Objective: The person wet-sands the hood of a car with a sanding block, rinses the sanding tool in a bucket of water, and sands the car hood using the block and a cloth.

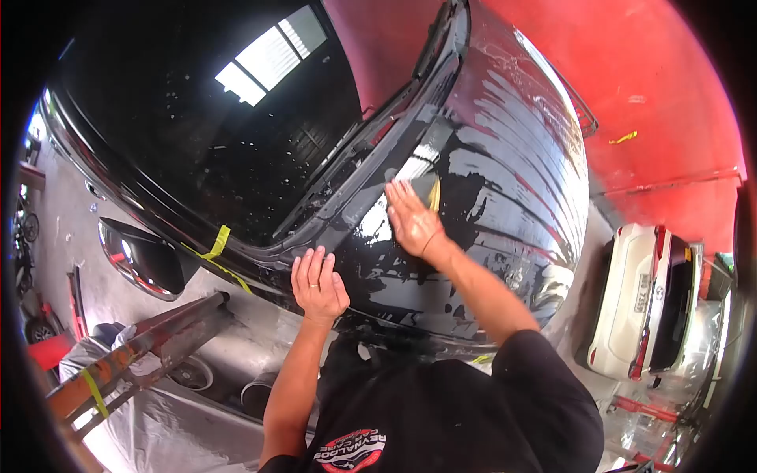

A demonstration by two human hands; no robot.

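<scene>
My right hand (pixel 413 217) lies flat on the wet black hood (pixel 505 189), its fingers stretched over a dark grey sheet (pixel 426 186) that has a yellow strip at its right edge. Water streaks run across the hood around it. My left hand (pixel 319 285) rests with spread fingers near the hood's edge, below the windshield (pixel 197 102), and a ring shows on one finger. Nothing shows in its fingers. Yellow-green tape (pixel 218 243) is stuck to the car body to the left of my left hand.
A side mirror (pixel 142 256) sticks out at the left. Below it is a rusty metal beam (pixel 142 347) near a grey cover (pixel 173 430). A white car (pixel 631 303) stands at the right, by a red wall (pixel 662 94).
</scene>
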